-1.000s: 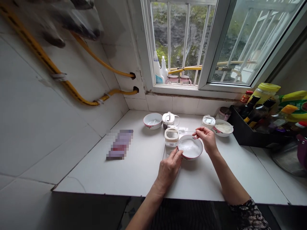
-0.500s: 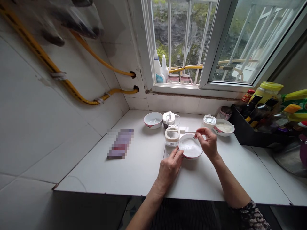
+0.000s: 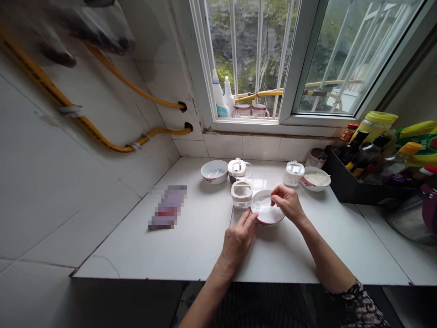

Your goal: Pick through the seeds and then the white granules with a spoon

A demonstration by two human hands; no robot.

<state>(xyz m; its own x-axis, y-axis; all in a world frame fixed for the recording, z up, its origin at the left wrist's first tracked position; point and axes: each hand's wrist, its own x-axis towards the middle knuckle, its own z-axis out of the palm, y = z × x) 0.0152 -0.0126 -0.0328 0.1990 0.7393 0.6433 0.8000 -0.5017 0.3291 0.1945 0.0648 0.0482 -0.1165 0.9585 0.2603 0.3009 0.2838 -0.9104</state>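
Note:
A white bowl [image 3: 262, 216] with a red-patterned outside holds white granules that look like salt or sugar. My left hand [image 3: 241, 234] grips its near left rim, thumb and fingers at the edge. Above the bowl's right side my right hand [image 3: 288, 203] pinches a small white spoon [image 3: 271, 199], its tip down in the granules. Touching or close beside the bowl on the left stands a clear seasoning jar [image 3: 241, 193] with a cream rim, its lid raised. Behind it is another white-lidded jar [image 3: 236, 168] with dark contents.
At the back left sits a bowl [image 3: 214, 179] with a white spoon inside. A lidded jar [image 3: 293, 173] and a bowl of white stuff [image 3: 314, 186] stand back right, near a black box [image 3: 362, 187] of bottles. A blurred flat packet [image 3: 167, 207] lies left on the white counter [image 3: 129, 255].
My right hand has brought the spoon from above the open jar down into the bowl. My left hand keeps its hold on the rim. The whole view has shifted slightly.

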